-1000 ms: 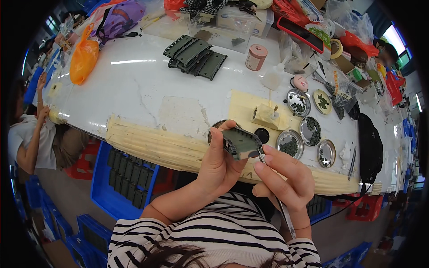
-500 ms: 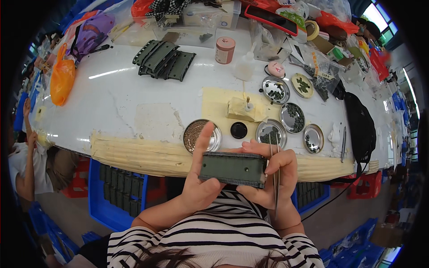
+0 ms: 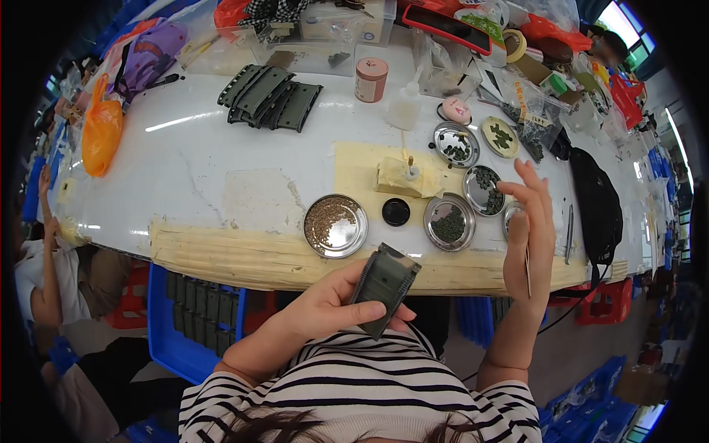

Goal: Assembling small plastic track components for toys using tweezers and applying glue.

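Head view: left hand (image 3: 341, 304) gripped a dark-green rectangular panel (image 3: 386, 280), best kept steady, while right hand (image 3: 533, 240) loosely held a slim silver metal tool (image 3: 528, 277).

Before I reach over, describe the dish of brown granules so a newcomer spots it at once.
On the white table, find the cream-yellow strip along the near edge. At its far side, ahead of the left hand, sits a round silver dish. It is the leftmost dish, and its brown granules differ from the dark green bits in the next silver dish to its right.
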{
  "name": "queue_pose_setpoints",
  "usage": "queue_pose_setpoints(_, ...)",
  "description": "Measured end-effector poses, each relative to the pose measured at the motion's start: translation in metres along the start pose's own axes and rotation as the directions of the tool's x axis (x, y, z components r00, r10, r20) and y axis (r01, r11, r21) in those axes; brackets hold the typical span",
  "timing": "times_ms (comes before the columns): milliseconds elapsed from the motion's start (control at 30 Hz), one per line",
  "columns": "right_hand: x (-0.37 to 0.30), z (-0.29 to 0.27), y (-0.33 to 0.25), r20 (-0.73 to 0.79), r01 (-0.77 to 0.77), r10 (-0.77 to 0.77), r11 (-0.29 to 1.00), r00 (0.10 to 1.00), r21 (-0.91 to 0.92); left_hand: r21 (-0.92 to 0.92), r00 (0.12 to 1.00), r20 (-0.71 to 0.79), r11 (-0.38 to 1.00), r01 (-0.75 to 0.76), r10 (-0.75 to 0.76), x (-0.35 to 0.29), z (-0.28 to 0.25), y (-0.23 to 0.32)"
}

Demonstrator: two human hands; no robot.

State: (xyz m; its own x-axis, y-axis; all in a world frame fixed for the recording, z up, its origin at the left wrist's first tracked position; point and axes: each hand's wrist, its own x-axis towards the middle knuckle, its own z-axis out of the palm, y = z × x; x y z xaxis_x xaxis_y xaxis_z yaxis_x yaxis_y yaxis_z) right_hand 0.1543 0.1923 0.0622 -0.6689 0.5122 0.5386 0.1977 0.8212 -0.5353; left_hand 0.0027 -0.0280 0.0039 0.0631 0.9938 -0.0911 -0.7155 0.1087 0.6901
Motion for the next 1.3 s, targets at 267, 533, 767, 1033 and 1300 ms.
queue_pose_setpoints(267, 0.025, 0.019, 0.061, 0.170, -0.167, 0.252, 0.901, 0.953, -0.400, 0.103, 0.977, -0.147, 0.985, -0.138, 0.152, 0.005, 0.009, -0.006)
queue_pose_setpoints(533, 0.027, 0.028, 0.067, 0.249, -0.215, 0.327, 0.896, 0.912, -0.388, 0.091, 0.972, -0.134, 0.979, -0.181, 0.192, 0.002, 0.002, -0.008)
queue_pose_setpoints(767, 0.029, 0.025, 0.065, 0.214, -0.184, 0.253, 0.937, 0.944, -0.297, 0.196, 0.904, -0.202, 0.920, -0.340, 0.378, 0.009, 0.016, -0.002)
queue_pose_setpoints(1033, 0.003, 0.023, -0.028, 0.160, 0.113, -0.131, 0.987, 0.978, 0.115, 0.471, 0.853, -0.255, 0.829, -0.300, 0.454, 0.014, 0.007, -0.012)
queue_pose_setpoints(1300, -0.014, 0.043, -0.051, 0.205, 0.221, -0.269, 0.948, 0.941, 0.231, 0.834, 0.743, -0.097, 0.461, -0.302, 0.662, 0.026, 0.007, 0.000)
